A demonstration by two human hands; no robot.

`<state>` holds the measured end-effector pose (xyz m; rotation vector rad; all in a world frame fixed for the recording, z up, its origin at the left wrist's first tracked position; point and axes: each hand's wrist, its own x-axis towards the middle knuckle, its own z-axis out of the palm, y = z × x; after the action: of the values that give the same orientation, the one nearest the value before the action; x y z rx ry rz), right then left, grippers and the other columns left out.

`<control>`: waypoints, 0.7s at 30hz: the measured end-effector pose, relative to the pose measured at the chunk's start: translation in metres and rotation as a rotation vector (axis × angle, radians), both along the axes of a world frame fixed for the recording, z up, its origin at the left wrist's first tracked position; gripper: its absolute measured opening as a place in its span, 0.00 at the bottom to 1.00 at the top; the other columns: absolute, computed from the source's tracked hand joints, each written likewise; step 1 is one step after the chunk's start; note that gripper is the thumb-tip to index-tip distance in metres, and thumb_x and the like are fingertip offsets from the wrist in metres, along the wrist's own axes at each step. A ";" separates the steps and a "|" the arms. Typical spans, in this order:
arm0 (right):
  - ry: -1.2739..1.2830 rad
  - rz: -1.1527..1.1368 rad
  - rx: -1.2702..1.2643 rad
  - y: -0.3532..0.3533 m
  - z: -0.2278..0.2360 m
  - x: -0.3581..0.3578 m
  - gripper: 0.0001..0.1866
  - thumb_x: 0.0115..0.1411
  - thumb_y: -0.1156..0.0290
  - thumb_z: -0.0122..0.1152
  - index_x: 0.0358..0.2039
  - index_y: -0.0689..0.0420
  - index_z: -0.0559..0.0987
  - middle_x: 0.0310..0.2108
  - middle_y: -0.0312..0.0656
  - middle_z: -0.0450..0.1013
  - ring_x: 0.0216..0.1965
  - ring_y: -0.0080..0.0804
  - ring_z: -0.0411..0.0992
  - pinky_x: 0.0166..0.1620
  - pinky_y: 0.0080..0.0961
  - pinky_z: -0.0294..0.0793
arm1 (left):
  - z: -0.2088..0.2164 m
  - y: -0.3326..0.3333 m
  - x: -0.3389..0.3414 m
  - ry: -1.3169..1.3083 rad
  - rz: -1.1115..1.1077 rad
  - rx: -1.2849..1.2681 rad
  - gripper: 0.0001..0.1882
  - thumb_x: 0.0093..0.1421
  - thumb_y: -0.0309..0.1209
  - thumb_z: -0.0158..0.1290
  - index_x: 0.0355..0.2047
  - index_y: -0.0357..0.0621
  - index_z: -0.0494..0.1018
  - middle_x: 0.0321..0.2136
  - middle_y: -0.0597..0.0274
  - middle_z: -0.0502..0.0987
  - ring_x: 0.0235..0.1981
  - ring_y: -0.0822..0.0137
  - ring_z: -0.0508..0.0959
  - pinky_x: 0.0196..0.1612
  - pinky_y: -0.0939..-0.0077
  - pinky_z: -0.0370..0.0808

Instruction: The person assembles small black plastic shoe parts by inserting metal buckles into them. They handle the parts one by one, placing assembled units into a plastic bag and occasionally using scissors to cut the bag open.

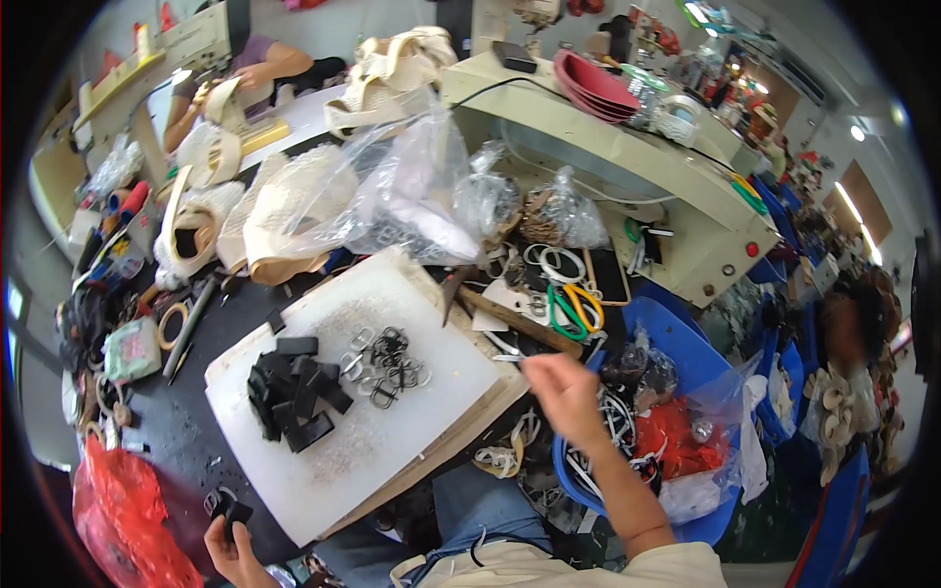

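Note:
My left hand point(233, 557), low at the left, pinches a small black strap piece point(235, 514) with a metal buckle point(216, 498) beside it. My right hand point(569, 397) is closed near the right edge of the white cutting board point(431, 421). A short pale strip point(506, 358) shows at its fingertips; what it grips is too small to make out. Just beyond lies a wooden bar point(520, 321). On the board sit a heap of folded black strap pieces point(294, 387) and a loose pile of metal buckles point(382, 363).
Scissors with green and yellow handles point(576, 312) lie beyond my right hand. A blue bin point(667, 328) of bags and scraps stands at the right. A red plastic bag point(127, 514) is at the lower left; cream woven pieces point(294, 201) are piled behind. Another person point(270, 64) works across the table.

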<state>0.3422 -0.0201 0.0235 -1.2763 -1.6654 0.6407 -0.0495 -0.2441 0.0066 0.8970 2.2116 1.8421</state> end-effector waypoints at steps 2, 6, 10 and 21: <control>-0.057 -0.114 0.027 0.010 0.005 0.028 0.06 0.58 0.73 0.58 0.34 0.61 0.79 0.26 0.42 0.75 0.25 0.23 0.71 0.30 0.20 0.70 | -0.010 -0.011 -0.011 -0.101 0.011 0.043 0.16 0.59 0.25 0.53 0.47 0.35 0.69 0.37 0.65 0.73 0.35 0.76 0.70 0.34 0.85 0.66; -0.036 -0.204 -0.018 0.019 0.000 0.061 0.08 0.57 0.72 0.59 0.34 0.63 0.79 0.23 0.41 0.75 0.25 0.22 0.72 0.31 0.19 0.71 | 0.005 -0.010 -0.023 -0.103 0.018 -0.064 0.14 0.57 0.24 0.55 0.43 0.33 0.71 0.30 0.67 0.70 0.29 0.79 0.68 0.30 0.87 0.64; -0.113 -0.157 0.064 0.022 0.003 0.050 0.08 0.57 0.71 0.59 0.33 0.63 0.79 0.25 0.43 0.74 0.23 0.27 0.72 0.29 0.22 0.71 | -0.014 -0.009 -0.069 0.128 0.187 -0.079 0.13 0.59 0.26 0.53 0.43 0.36 0.73 0.35 0.64 0.74 0.32 0.75 0.70 0.36 0.82 0.67; -0.179 -0.184 0.127 0.016 -0.007 0.070 0.07 0.55 0.72 0.60 0.31 0.63 0.78 0.25 0.45 0.72 0.23 0.34 0.72 0.29 0.25 0.70 | -0.074 0.002 -0.110 0.469 0.376 -0.394 0.20 0.65 0.40 0.44 0.44 0.35 0.73 0.42 0.48 0.76 0.45 0.52 0.73 0.51 0.64 0.66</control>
<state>0.4122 -0.0043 0.0169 -1.4075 -1.6784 0.3132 -0.1591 -0.2422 -0.0671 0.9534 3.0675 1.3127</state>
